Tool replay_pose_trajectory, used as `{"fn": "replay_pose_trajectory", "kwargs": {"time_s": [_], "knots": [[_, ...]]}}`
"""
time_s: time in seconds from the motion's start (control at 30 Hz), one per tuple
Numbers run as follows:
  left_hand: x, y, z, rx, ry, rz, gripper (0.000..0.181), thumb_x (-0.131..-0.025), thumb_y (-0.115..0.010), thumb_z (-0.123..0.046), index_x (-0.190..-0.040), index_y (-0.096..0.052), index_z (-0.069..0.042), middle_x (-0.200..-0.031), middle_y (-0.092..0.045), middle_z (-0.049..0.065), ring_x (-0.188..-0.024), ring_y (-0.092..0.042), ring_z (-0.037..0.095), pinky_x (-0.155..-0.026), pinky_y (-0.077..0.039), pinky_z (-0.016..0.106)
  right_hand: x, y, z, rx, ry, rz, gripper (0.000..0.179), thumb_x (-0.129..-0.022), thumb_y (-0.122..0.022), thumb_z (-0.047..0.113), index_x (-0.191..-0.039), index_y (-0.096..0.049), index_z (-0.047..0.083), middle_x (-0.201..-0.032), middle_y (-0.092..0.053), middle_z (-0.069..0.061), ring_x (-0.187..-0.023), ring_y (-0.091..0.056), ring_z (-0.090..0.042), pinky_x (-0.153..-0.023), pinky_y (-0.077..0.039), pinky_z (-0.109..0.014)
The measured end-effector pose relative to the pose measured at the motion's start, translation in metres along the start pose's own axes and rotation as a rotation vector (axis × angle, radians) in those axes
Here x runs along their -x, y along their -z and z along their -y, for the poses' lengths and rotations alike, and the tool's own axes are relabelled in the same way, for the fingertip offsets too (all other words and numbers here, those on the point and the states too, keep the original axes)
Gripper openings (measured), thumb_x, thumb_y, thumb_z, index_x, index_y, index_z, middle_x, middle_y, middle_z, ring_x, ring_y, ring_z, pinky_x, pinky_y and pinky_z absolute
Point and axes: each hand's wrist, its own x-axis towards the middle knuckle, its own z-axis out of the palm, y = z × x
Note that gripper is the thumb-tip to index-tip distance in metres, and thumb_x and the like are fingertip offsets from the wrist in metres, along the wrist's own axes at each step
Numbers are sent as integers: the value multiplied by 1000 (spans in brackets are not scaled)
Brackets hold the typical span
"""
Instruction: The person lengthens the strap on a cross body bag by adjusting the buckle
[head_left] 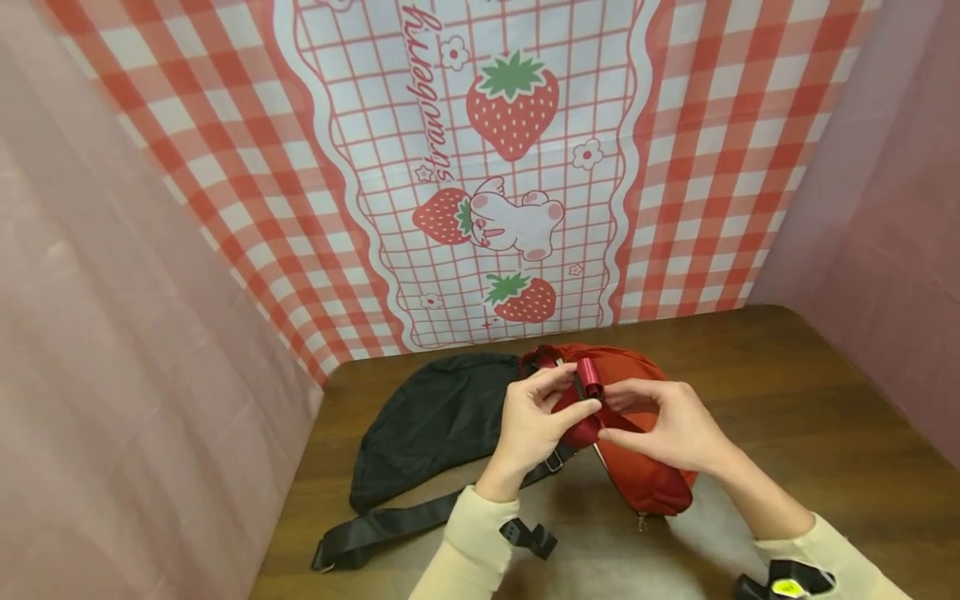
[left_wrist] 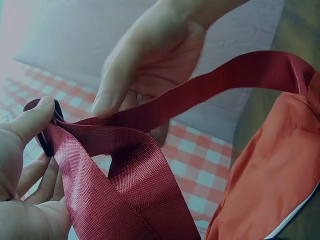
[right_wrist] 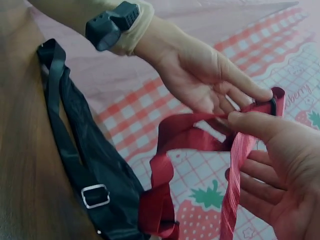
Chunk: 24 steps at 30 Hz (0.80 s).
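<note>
Above the table, my left hand (head_left: 534, 421) pinches a dark strap slider (left_wrist: 45, 144) between thumb and fingers, with a dark red webbing strap (left_wrist: 130, 185) threaded through it. Facing it, my right hand (head_left: 678, 425) holds the same strap between its thumb and fingers, close to the slider. In the right wrist view, the strap hangs in loops below both hands. It runs to an orange-red bag (head_left: 637, 462), which lies on the table behind and under the hands. The hands hide part of this bag and of the strap.
A black bag (head_left: 435, 421) lies left of the orange-red one. Its black strap (head_left: 405, 521) trails toward the table's front left and carries a metal buckle (right_wrist: 95, 196). Behind the wooden table (head_left: 810, 400) hangs a checked strawberry cloth (head_left: 517, 192); pink curtains (head_left: 135, 333) flank it.
</note>
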Motion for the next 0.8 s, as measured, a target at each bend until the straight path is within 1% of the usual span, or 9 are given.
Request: {"fn": "replay_pose_trajectory", "kwargs": {"time_s": [0.1,0.17,0.27,0.37,0.43,0.47,0.6,0.73,0.8], "knots": [[-1,2,0,-10,-13,5,44,-90,-83,1,-133,-72,3,-125,-70,27,-109,-70,4,-108,-58,34,-4,2,2,50,12,18,37,-80,-96,20,-113,-80,17,-101,-81,8,-89,-76,-4,-82,-65,-24],[-2,4,0,-13,-19,-2,45,-90,-83,2,-133,-72,3,-124,-70,27,-108,-69,3,-110,-57,40,-7,7,3,82,19,58,36,-81,-95,20,-113,-80,19,-102,-81,9,-90,-77,-5,-82,-65,-27],[-2,7,-1,-29,-21,-11,45,-90,-83,2,-133,-72,3,-124,-71,25,-106,-67,0,-111,-57,45,-13,15,5,61,34,77,39,-83,-93,19,-119,-79,19,-109,-81,6,-95,-77,-6,-85,-64,-24],[-1,8,-2,-47,-25,-7,45,-88,-84,2,-131,-73,3,-123,-72,24,-108,-68,2,-110,-58,38,-24,20,11,-45,79,46,45,-86,-90,12,-128,-76,18,-116,-80,3,-99,-76,-11,-90,-61,-18],[0,7,-2,-53,-30,0,45,-88,-85,2,-131,-74,2,-124,-73,24,-112,-70,8,-109,-58,32,-31,22,16,-83,123,32,47,-86,-90,10,-129,-76,20,-117,-79,6,-100,-75,-12,-91,-60,-17],[0,7,-2,-57,-32,2,44,-87,-85,2,-130,-74,1,-125,-73,24,-114,-71,12,-108,-57,28,-34,22,18,-88,141,35,47,-86,-91,11,-129,-76,22,-117,-78,8,-100,-74,-11,-92,-60,-18],[3,6,-1,-73,-26,11,45,-86,-87,0,-130,-75,-1,-127,-75,21,-121,-72,22,-108,-57,25,-41,24,25,-63,167,59,45,-82,-94,15,-122,-78,26,-111,-77,13,-95,-72,-6,-88,-61,-20],[5,7,1,-96,-26,19,44,-86,-88,-2,-129,-77,-3,-128,-76,18,-121,-72,22,-108,-56,24,-42,24,28,-62,169,58,42,-79,-96,11,-116,-79,24,-107,-77,11,-94,-72,-6,-89,-60,-17],[5,8,1,-105,-33,24,44,-86,-88,-3,-129,-77,-4,-129,-76,17,-121,-73,21,-108,-56,24,-43,22,28,-85,172,46,42,-79,-95,8,-114,-79,24,-106,-77,11,-95,-72,-6,-90,-59,-16]]}}
